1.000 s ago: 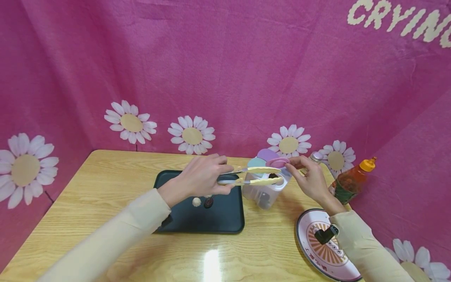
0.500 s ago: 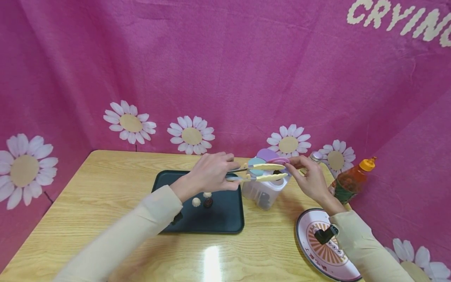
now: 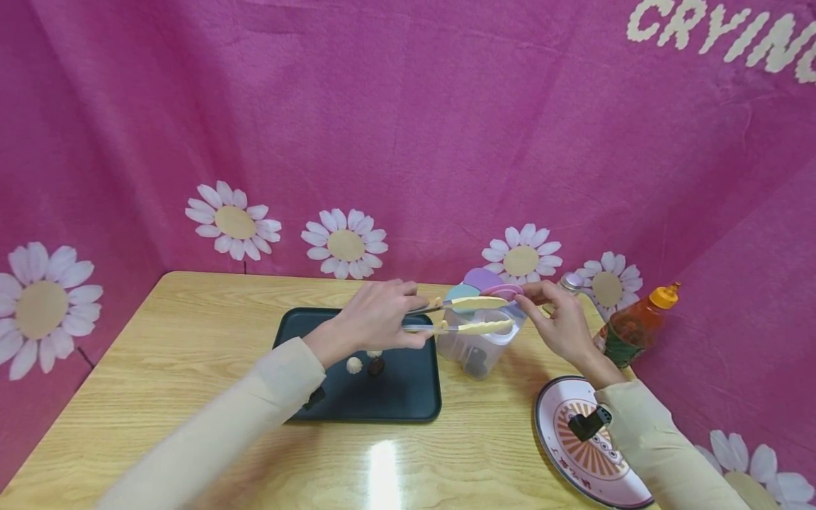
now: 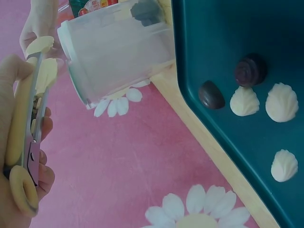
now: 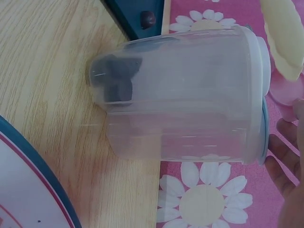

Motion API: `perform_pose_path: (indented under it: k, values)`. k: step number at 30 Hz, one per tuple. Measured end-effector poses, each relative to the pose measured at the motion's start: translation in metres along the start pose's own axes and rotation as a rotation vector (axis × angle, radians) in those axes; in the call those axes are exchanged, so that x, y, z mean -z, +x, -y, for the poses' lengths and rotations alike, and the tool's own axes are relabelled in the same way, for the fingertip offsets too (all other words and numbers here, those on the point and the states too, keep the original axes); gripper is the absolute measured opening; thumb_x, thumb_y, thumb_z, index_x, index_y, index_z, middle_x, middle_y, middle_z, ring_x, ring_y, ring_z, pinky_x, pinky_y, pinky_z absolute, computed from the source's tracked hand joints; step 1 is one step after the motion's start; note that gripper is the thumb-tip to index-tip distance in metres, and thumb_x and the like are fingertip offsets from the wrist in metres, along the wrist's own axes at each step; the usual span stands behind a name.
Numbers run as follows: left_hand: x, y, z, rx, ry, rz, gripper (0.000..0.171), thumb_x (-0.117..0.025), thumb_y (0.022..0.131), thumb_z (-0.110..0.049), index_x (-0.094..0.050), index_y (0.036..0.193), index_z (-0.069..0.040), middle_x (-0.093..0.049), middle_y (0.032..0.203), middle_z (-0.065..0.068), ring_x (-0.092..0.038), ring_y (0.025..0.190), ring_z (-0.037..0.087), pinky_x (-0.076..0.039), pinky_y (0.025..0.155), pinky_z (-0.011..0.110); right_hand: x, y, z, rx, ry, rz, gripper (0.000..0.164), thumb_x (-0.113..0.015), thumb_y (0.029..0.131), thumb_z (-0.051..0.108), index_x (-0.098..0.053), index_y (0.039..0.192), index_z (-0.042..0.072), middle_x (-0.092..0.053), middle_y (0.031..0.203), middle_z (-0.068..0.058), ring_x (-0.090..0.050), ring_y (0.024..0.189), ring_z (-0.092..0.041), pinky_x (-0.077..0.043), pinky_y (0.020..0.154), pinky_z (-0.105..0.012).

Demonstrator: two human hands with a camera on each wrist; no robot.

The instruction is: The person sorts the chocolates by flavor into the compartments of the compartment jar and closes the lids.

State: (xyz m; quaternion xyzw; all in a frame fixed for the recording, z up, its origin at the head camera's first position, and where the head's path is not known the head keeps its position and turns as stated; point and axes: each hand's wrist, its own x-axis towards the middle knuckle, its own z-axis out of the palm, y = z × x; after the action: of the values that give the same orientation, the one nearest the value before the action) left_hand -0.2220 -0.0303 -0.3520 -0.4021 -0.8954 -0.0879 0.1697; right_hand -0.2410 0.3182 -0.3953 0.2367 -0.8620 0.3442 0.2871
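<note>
My left hand [image 3: 382, 315] holds yellow-tipped tongs [image 3: 474, 303] above a clear plastic storage container [image 3: 472, 347]. The tong tips stand apart, and nothing shows between them. At the container's top, my right hand [image 3: 561, 326] pinches the raised pink flip lid [image 3: 502, 291] between thumb and fingers. Teal and purple lids lie beside it. Several dark pieces [image 5: 116, 78] rest at the container's bottom in the right wrist view. On the dark tray [image 4: 223, 28] lie white ridged pieces [image 4: 282, 102], a dark swirled piece [image 4: 251, 70] and a dark smooth one [image 4: 211, 94].
A decorated plate [image 3: 593, 439] lies at the right front under my right forearm. Behind my right wrist stand a sauce bottle with an orange cap [image 3: 637, 326] and a small jar [image 3: 572, 283]. A pink flowered curtain [image 3: 408, 142] hangs behind the table.
A dark piece between the tong tips is no longer there, and the tips have spread apart. My left hand has shifted slightly back left. My right hand stays at the pink lid.
</note>
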Motion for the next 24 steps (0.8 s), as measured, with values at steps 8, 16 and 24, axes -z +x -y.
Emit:
perform_pose_path:
  k: [8, 16, 24]
  values:
    - [0.011, -0.026, 0.01, -0.015, 0.034, -0.02, 0.045, -0.08, 0.085, -0.049, -0.081, 0.116, -0.018, -0.066, 0.087, -0.001, -0.05, 0.068, 0.009, -0.036, 0.052, 0.017, -0.001, 0.001, 0.0, -0.001, 0.019, -0.006, 0.014, -0.076, 0.09, -0.006, -0.074, 0.103, -0.001, -0.077, 0.091, -0.015, -0.059, 0.085, 0.014, -0.048, 0.079, -0.005]
    - [0.022, -0.063, 0.024, 0.025, 0.055, -0.028, 0.05, -0.082, 0.083, -0.05, -0.08, 0.117, -0.014, -0.07, 0.091, 0.001, -0.051, 0.069, 0.01, -0.036, 0.051, 0.018, -0.001, 0.002, 0.0, -0.006, 0.028, -0.005, 0.014, -0.076, 0.09, -0.006, -0.074, 0.103, -0.001, -0.077, 0.091, -0.015, -0.059, 0.085, 0.014, -0.05, 0.079, -0.005]
    - [0.012, -0.101, 0.042, 0.071, 0.063, -0.028, 0.047, -0.084, 0.079, -0.049, -0.082, 0.109, -0.012, -0.069, 0.086, 0.001, -0.053, 0.068, 0.011, -0.036, 0.05, 0.019, -0.002, 0.001, 0.002, -0.012, 0.032, -0.018, 0.011, -0.077, 0.09, -0.005, -0.075, 0.1, 0.0, -0.077, 0.089, -0.015, -0.059, 0.083, 0.013, -0.048, 0.076, -0.006]
